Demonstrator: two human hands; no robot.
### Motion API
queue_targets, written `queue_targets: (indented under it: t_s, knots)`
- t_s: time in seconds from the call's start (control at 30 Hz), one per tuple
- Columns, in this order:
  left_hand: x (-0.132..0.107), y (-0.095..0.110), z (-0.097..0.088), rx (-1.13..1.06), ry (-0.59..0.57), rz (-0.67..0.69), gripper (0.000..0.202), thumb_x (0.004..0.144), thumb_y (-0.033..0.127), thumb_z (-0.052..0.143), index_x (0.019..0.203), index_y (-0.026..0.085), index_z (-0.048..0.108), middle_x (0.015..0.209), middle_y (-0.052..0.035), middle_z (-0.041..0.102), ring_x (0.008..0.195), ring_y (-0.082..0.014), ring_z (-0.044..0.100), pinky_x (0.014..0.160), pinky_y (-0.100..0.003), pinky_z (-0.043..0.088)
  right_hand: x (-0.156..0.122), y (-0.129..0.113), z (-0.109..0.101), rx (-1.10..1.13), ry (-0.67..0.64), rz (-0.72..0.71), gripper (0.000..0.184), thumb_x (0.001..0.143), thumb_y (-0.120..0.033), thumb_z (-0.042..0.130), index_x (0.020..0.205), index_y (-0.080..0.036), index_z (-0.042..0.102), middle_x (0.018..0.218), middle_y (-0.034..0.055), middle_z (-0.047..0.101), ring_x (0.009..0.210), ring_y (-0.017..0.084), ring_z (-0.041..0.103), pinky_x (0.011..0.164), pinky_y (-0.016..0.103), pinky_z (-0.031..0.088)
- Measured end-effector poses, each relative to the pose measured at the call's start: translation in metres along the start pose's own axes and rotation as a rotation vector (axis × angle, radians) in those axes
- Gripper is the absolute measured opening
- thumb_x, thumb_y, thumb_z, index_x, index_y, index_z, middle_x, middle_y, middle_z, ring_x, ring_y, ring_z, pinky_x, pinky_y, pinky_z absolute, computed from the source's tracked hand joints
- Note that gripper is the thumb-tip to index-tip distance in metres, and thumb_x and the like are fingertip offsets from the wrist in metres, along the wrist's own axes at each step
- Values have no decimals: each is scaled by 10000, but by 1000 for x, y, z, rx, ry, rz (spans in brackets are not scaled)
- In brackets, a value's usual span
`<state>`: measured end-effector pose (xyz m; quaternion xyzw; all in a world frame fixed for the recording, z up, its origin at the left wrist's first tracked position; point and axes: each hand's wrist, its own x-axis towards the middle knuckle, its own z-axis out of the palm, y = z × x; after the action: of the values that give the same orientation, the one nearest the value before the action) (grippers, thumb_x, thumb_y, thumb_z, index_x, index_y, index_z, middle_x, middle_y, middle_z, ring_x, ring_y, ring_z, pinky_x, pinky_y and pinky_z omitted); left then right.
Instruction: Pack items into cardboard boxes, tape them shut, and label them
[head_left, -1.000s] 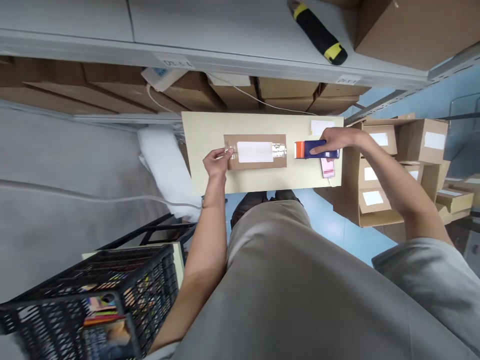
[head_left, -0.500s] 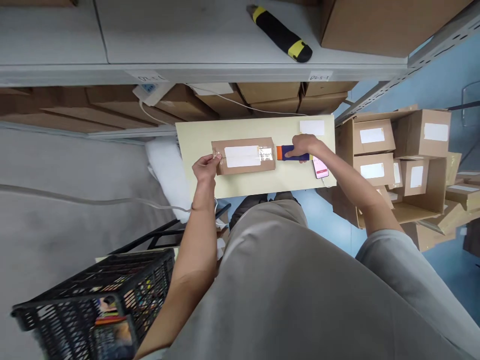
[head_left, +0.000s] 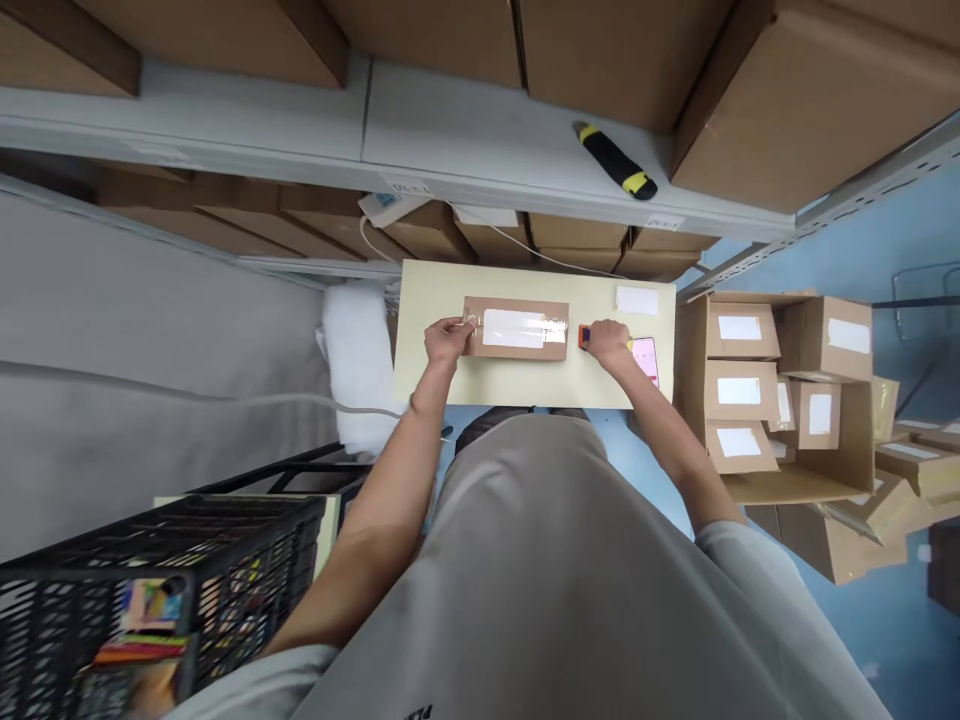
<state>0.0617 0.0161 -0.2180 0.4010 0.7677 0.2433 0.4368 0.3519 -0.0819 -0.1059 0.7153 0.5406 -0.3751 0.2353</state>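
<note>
A long brown cardboard box lies on the pale yellow table. It bears a white label, and clear tape glints at its right end. At the box's left end, my left hand is closed, thumb and fingers pinching the edge where tape also shines. Just right of the box, my right hand grips an orange and dark blue tape dispenser, mostly covered by the fingers. A phone with a lit pink screen lies beside my right wrist.
White paper lies at the table's back right. On the shelf above is a black and yellow utility knife. A large carton of labelled boxes stands right. A white roll and black crate are left.
My right hand has turned, hiding more of the tape dispenser, which stays right of the box. My left hand keeps its pinch at the box's left end. The camera view has shifted.
</note>
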Motion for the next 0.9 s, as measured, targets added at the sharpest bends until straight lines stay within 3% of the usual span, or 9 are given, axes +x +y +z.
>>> queue_targets:
  t_s: [0.13,0.23,0.4,0.57,0.7,0.9]
  knots:
    - [-18,18,-4,62,77,235,341,828,222,843,1155,157,771,1306,-192,784,1175,-327,763,1144,-467,557,-26,-3,-9,-3,155,168,445,1175,-439,550,1384,-111,766,1397,320,793,1295,404,792,956,417,601]
    - [-43,52,0,-85,-27,453,283,947,214,710,1213,177,800,1337,-174,803,1302,-317,751,1189,-442,542,-49,-9,-40,95,346,201,507,1191,-506,464,1401,-122,721,1389,309,797,1291,406,790,975,416,597]
    - [-77,137,2,-268,-112,854,165,1022,284,693,1070,237,843,1175,-91,851,1188,-270,774,1151,-415,565,-69,-44,-121,183,627,-35,494,1156,-448,445,1470,-97,594,1378,288,798,1281,443,773,1013,465,609]
    - [-73,204,-9,-377,-99,974,117,969,200,720,987,238,829,1079,-46,847,1085,-233,781,1067,-369,595,-37,-93,-190,145,838,-313,540,1037,-268,492,1531,-50,491,1354,306,781,1228,466,767,1059,586,613]
    - [-58,215,-20,-411,-96,972,221,960,118,645,988,227,835,1075,-48,852,1066,-222,788,1044,-353,603,1,-115,-220,11,849,-380,520,989,-174,484,1489,-38,528,1328,299,790,1313,450,743,1204,654,531]
    - [-41,191,-22,-428,-146,877,233,967,124,631,1015,222,837,1109,-57,865,1076,-225,801,1062,-370,618,32,-121,-222,-60,798,-333,552,956,-165,536,1485,-14,574,1457,319,737,1427,427,677,1308,659,438]
